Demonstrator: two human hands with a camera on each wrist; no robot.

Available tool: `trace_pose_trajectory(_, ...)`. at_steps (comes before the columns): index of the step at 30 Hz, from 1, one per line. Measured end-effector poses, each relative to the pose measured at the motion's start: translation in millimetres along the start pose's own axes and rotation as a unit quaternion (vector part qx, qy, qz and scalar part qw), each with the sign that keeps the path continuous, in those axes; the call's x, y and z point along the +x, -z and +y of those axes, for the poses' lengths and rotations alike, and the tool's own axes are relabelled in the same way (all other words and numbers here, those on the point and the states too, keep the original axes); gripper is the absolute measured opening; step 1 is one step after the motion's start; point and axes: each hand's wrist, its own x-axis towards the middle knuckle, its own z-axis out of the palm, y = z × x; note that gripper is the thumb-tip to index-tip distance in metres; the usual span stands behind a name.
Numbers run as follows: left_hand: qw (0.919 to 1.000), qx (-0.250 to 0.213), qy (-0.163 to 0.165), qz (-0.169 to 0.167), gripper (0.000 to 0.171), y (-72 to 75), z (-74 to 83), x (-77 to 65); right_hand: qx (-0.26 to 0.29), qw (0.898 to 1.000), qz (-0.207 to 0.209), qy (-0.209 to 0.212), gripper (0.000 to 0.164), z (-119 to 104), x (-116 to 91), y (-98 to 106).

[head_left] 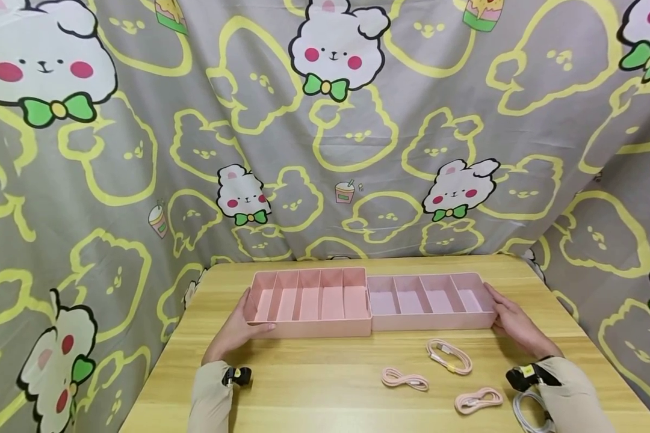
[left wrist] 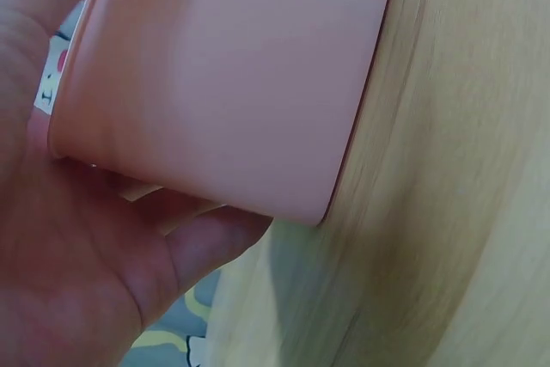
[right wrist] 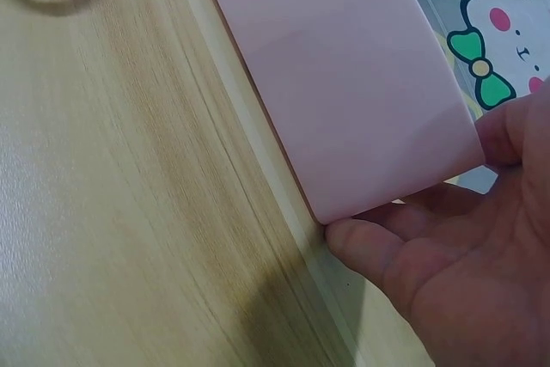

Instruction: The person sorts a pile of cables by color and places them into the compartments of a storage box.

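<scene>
Two divided storage boxes stand end to end on the table, a pink box [head_left: 309, 328] and a paler lilac-pink box [head_left: 433, 322]. Both have several compartments with nothing in them. At the pink box's left end is my left hand [head_left: 240, 325], its thumb along the front wall and its fingers round the end. The left wrist view shows that hand [left wrist: 94, 238] holding the box's corner. My right hand [head_left: 517, 322] holds the right end of the lilac-pink box. In the right wrist view, fingers of that hand [right wrist: 464, 255] touch its lower and upper corners.
In front of the boxes lie coiled cables: a pink one with a yellow tie [head_left: 448, 356], two more pink coils [head_left: 404, 379] [head_left: 478, 400], and a grey-white cable [head_left: 528, 412] partly under my right sleeve. A patterned curtain [head_left: 325, 138] surrounds the wooden table [head_left: 314, 391].
</scene>
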Motion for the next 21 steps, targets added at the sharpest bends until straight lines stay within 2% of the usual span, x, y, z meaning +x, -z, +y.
trace_pose_trajectory(9, 0.9999, 0.007, 0.009, 0.006, 0.134, -0.8, 3.4, -0.4, 0.003, 1.000, -0.004, 0.003, 0.056, 2.4, 0.9, 2.6)
trace_pose_trajectory(21, 0.9999, 0.012, 0.005, -0.002, 0.130, -2.3, 4.2, -1.9, 0.002, 1.000, -0.003, 0.003, 0.055, 0.4, -4.1, 3.0)
